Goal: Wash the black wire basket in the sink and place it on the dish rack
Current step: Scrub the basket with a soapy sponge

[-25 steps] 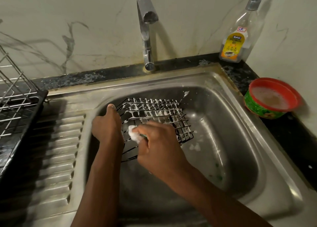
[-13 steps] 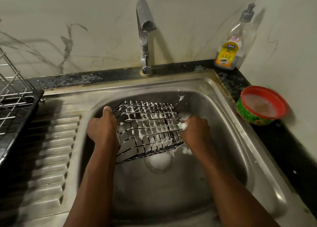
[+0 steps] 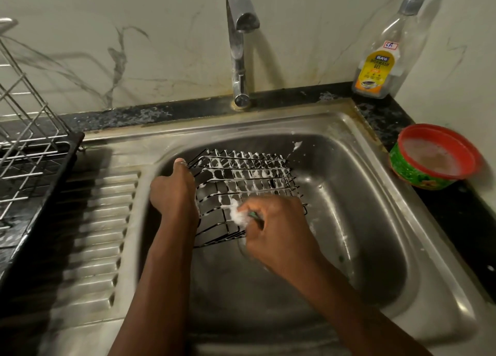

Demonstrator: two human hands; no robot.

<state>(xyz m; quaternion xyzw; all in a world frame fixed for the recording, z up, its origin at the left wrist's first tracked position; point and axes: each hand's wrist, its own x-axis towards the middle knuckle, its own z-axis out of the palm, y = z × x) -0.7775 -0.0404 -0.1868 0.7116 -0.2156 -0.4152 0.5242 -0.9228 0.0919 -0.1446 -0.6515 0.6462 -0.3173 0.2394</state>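
Note:
The black wire basket (image 3: 249, 175) lies tilted inside the steel sink (image 3: 357, 194), its wires coated with white foam. My left hand (image 3: 173, 191) grips the basket's left edge, thumb up on the rim. My right hand (image 3: 273, 226) holds a foamy green scrubber (image 3: 241, 214) and presses it against the basket's near left part. The dish rack (image 3: 29, 151), silver wire over a black tray, stands at the far left on the counter.
A chrome tap (image 3: 239, 46) rises behind the sink. A dishwash gel bottle (image 3: 383, 60) stands at the back right corner. A red-rimmed green bowl (image 3: 434, 159) of soapy water sits on the black counter to the right. The ribbed drainboard (image 3: 94, 234) lies between sink and rack.
My right hand swept with the scrubber from the basket's right side back to its near left part. My left hand kept its hold on the left edge.

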